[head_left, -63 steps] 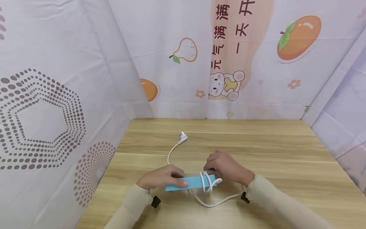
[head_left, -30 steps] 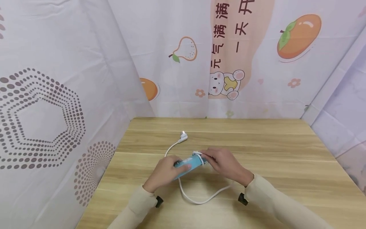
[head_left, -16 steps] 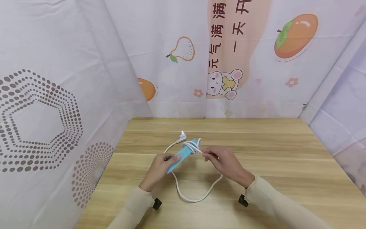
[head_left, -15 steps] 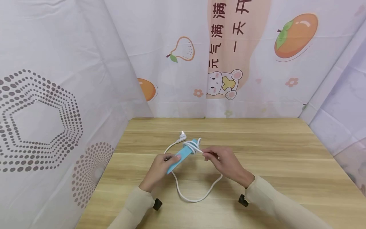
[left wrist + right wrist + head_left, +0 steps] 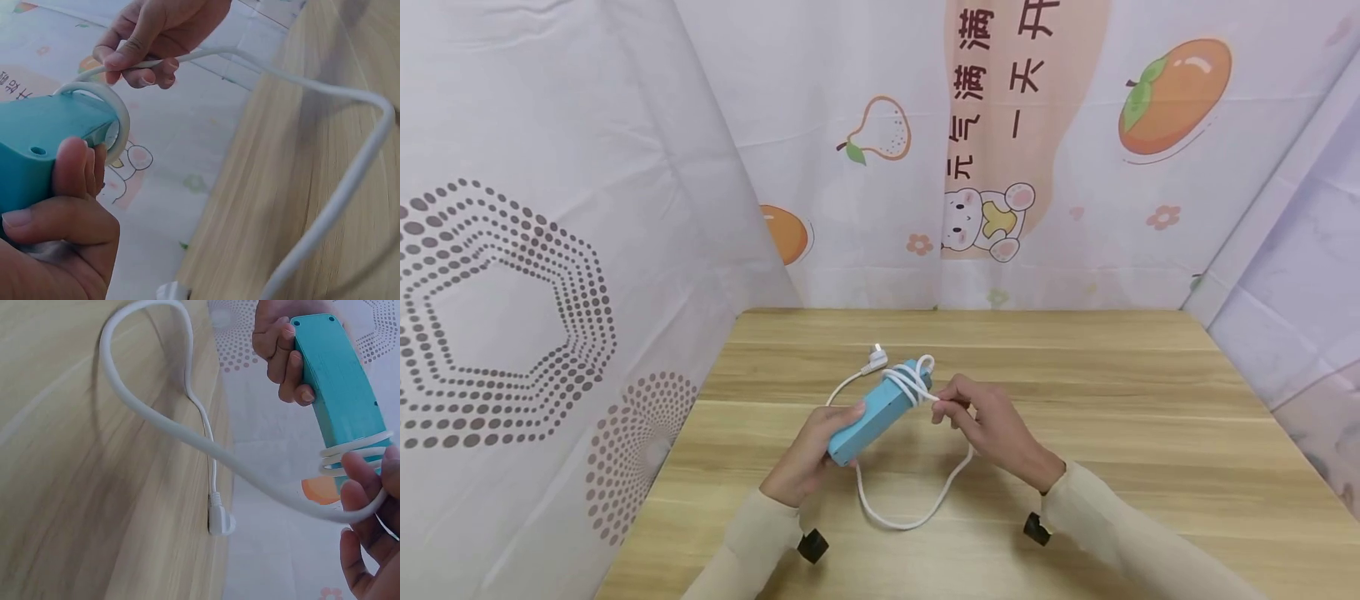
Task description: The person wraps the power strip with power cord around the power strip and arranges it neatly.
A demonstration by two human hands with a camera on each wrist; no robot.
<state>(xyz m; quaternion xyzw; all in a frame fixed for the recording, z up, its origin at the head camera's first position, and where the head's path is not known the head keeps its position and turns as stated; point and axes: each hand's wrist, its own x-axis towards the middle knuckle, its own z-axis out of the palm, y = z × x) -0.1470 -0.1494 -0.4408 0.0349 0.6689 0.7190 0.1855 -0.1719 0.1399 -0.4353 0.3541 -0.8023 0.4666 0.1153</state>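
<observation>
The left hand [image 5: 808, 452] grips the likely rigid power strip [image 5: 880, 417], best held clear of the pliant cord [image 5: 902, 527] the right hand [image 5: 988, 423] pinches.

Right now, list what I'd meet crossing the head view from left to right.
Dark-dotted polygon print, bare left hand, blue oblong plastic block, bare right hand, printed orange fruit with green leaves.

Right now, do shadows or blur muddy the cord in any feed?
Head view: evenly lit, white cord readable, faint soft shadows on the wooden table; left wrist: slightly hazy, darker blurred shadows across the wood; right wrist: a soft shadow runs beside the cord's loop, while the plug stays recognizable.
</observation>
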